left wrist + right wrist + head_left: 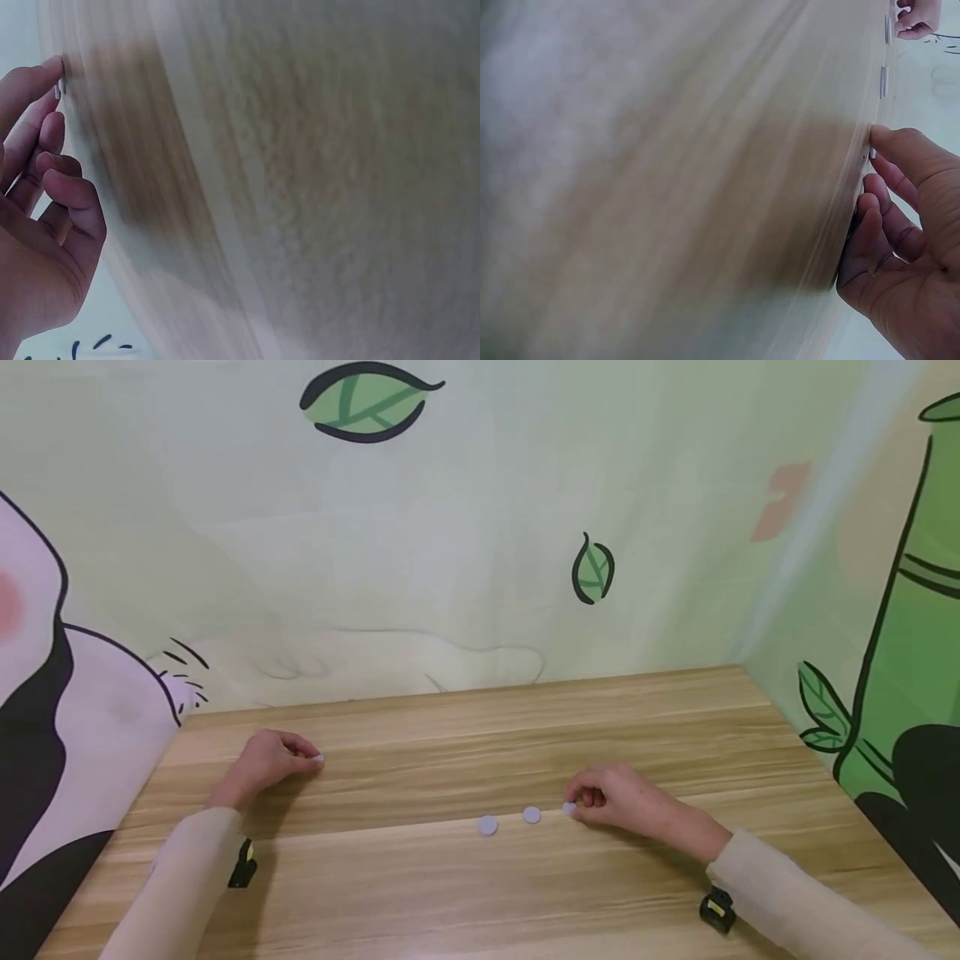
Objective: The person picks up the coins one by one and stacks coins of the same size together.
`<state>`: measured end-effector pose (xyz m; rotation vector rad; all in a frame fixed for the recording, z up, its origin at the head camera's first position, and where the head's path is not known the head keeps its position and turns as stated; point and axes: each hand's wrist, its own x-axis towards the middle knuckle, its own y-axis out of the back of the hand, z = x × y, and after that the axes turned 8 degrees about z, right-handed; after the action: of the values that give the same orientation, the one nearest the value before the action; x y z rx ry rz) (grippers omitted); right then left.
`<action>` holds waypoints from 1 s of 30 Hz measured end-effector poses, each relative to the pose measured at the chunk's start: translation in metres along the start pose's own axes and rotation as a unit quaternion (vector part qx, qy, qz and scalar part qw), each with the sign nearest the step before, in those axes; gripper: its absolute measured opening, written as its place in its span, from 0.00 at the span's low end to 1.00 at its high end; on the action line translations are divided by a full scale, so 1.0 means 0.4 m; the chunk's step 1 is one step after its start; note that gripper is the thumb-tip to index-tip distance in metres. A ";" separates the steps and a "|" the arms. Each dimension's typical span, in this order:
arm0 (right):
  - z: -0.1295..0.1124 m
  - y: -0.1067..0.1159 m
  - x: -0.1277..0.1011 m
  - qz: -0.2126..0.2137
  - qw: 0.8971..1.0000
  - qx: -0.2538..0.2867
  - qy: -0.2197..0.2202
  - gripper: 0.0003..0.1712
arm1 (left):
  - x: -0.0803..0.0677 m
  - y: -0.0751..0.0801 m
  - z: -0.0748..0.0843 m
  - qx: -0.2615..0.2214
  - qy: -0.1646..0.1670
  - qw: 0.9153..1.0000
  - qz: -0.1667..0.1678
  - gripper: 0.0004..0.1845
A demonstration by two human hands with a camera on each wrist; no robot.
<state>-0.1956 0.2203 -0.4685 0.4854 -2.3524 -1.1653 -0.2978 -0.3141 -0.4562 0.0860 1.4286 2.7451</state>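
Note:
Between thumb and fingertip my left hand (272, 762) pinches a small white disc (319, 760), low over the back left of the table. My right hand (621, 798) pinches another white disc (569, 808) right at the tabletop, right of the middle. To its left lie two more flat round discs, a smaller one (531, 815) and a larger one (487, 825), in a row along a seam line. In the right wrist view the thumb and fingertips hold the thin disc (872, 153) edge-on, its outline partly covered by the fingers.
The wood-grain table (390, 893) runs back to a printed wall (465, 568) with leaf drawings. A second printed panel (915, 652) rises along the right side. Small black devices are strapped at the left wrist (243, 865) and right wrist (717, 910).

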 end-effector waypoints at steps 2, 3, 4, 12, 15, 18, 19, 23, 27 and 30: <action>0.002 0.001 -0.001 0.000 1.000 -0.001 0.002 0.03 | -0.002 -0.001 0.014 -0.002 0.001 1.000 -0.001 0.15; 0.002 0.001 -0.002 0.000 1.000 -0.001 0.002 0.03 | -0.004 0.000 0.021 -0.003 0.004 1.000 0.000 0.15; 0.003 0.002 -0.002 0.000 1.000 -0.001 0.002 0.03 | -0.004 0.001 0.029 -0.004 0.007 1.000 0.002 0.15; 0.012 0.013 -0.001 0.005 1.000 -0.010 0.014 0.03 | -0.013 0.006 0.087 -0.024 -0.011 1.000 0.003 0.14; 0.011 0.015 -0.001 0.006 1.000 -0.006 0.020 0.03 | -0.020 -0.001 0.104 -0.034 -0.020 0.999 0.004 0.13; 0.011 0.012 -0.005 0.004 1.000 -0.002 0.023 0.03 | -0.031 -0.011 0.118 -0.043 -0.020 0.999 -0.004 0.12; 0.011 0.011 -0.006 0.002 1.000 0.001 0.022 0.03 | -0.034 -0.014 0.121 -0.044 -0.018 0.999 -0.007 0.12; 0.015 0.007 -0.005 0.000 1.000 0.001 0.015 0.03 | -0.043 -0.019 0.133 -0.047 -0.023 0.999 -0.008 0.11; 0.014 0.003 0.000 0.000 1.000 0.004 0.018 0.03 | -0.054 -0.016 0.143 -0.049 -0.027 0.998 -0.007 0.11; 0.011 0.002 0.000 0.000 1.000 0.005 0.020 0.03 | -0.061 -0.016 0.153 -0.048 -0.033 0.998 -0.008 0.11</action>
<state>-0.1981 0.2236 -0.4702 0.5063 -2.3255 -1.1351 -0.2692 -0.2619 -0.4270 0.1578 1.2729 2.7648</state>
